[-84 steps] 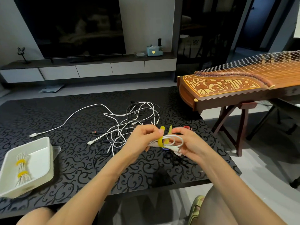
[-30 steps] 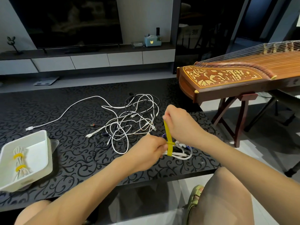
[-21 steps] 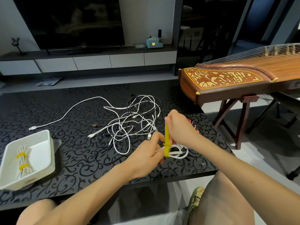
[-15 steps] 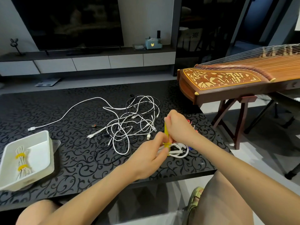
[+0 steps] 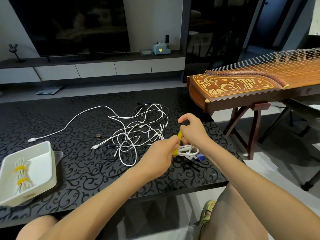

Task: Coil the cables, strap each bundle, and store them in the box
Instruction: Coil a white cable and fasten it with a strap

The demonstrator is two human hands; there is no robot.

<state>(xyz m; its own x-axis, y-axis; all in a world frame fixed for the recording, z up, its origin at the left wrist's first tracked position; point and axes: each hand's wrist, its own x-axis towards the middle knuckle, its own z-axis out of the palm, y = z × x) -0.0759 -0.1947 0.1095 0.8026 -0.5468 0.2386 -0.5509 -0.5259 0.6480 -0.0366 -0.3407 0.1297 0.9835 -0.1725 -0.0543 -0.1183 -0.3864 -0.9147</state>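
Note:
My left hand [image 5: 161, 155] grips a small coiled white cable bundle [image 5: 187, 151] just above the black patterned table [image 5: 72, 161]. A yellow strap [image 5: 179, 135] runs around the bundle, and my right hand [image 5: 194, 131] pinches its free end, bent over close to the coil. A tangle of loose white and black cables [image 5: 138, 134] lies at the table's middle. The white box [image 5: 50, 163] at the left holds one bundle [image 5: 21, 177] bound with two yellow straps.
A blue strap [image 5: 200, 157] and a thin black one [image 5: 190, 166] lie on the table under my hands. A wooden zither on a stand [image 5: 242, 90] stands close on the right. The table's front edge is near my knees; a TV cabinet [image 5: 95, 68] is behind.
My right hand has brought the strap's end down from pulled straight up to folded low against the coil. My left hand keeps its hold on the bundle.

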